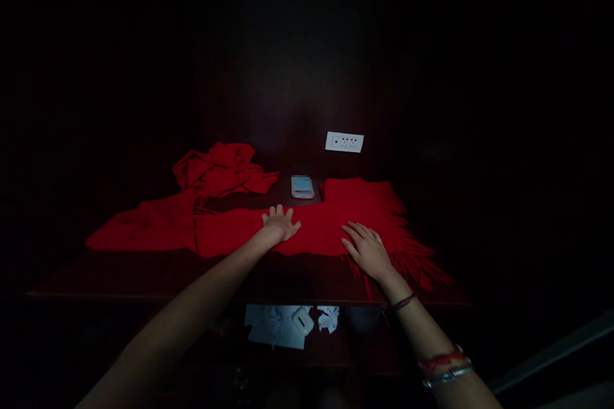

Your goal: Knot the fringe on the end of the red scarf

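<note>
Lying flat on a dark desk (307, 278), the red scarf (319, 230) extends with its long axis roughly parallel to the front edge. Its fringe (415, 259) points toward the right edge and fans toward the front right corner; the opposite end points toward the left edge. A crosswise line marks the left part; whether it is a fold or a boundary between 2 pieces cannot be told. The 2 hands are apart, both palm down on the cloth and grasping nothing: the left hand (281, 225) rests near mid-length, fingers spread toward the back edge; the right hand (367, 250) lies nearer the fringe, fingers angled toward the back left corner. Bracelets (444, 364) encircle the right wrist and forearm. Near the back edge, a phone (302, 186) with a lit screen lies to the right of a crumpled heap of red cloth (225, 169). A white socket plate (344, 142) is set in the wall above. Below the front edge, papers (273, 327) and a white case (302, 321) occupy a lower shelf (326, 356).
</note>
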{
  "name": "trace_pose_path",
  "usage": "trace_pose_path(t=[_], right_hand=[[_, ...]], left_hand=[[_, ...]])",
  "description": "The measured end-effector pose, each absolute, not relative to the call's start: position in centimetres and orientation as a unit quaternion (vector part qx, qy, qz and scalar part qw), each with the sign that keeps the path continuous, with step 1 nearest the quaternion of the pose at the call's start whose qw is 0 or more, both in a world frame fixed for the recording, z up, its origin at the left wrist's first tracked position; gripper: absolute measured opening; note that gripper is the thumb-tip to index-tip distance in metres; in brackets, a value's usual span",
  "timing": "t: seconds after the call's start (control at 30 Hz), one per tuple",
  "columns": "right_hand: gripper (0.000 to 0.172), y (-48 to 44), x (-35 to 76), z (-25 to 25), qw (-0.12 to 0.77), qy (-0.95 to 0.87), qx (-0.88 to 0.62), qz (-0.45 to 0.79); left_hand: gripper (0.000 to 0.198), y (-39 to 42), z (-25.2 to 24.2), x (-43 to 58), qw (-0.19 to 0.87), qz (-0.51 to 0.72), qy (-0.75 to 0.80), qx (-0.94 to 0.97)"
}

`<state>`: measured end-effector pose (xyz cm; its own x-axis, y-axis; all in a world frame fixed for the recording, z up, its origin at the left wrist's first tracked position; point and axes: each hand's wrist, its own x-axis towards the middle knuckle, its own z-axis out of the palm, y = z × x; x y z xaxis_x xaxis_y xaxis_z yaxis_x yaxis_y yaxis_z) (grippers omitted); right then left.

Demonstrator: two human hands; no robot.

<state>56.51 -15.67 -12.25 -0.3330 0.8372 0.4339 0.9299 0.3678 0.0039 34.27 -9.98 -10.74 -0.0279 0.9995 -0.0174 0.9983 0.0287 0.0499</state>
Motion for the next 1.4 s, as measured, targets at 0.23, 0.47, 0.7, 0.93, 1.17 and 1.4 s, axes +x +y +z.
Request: trace_pose_path(t=[0.23,0.47,0.7,0.93,1.17,1.4], right_hand=[[0.04,-15.5,56.6,-12.4,0.183,-0.808,-0.546,-0.126],[0.04,-15.6,56.6,-12.4,0.177,-0.808,-0.546,-0.134],[0.039,-15.5,56.6,-12.4,0.179,-0.809,-0.544,-0.134],[0.04,-15.6,56.6,-12.2,0.174,-0.81,-0.545,-0.127],[0.034,-16.3,55.2,-10.9,0.211,-0.838,-0.49,-0.117],[0.024,-17.4,53.8,-11.6,0.204,-0.915,-0.346,-0.033]], left_hand=[[0.048,-10.4,-10.4,33.3,-0.072,0.05,0.759,0.646],[0.051,-9.9,-11.4,35.1,0.091,0.021,0.561,0.823],[0.062,-8.3,-11.5,32.7,0.089,-0.011,0.729,0.678],[0.06,-10.6,-10.8,33.9,0.021,0.073,0.658,0.75],[0.068,-12.6,-11.2,35.8,0.13,-0.016,0.552,0.824],[0.057,-13.0,-12.4,35.0,0.036,0.063,0.517,0.853]])
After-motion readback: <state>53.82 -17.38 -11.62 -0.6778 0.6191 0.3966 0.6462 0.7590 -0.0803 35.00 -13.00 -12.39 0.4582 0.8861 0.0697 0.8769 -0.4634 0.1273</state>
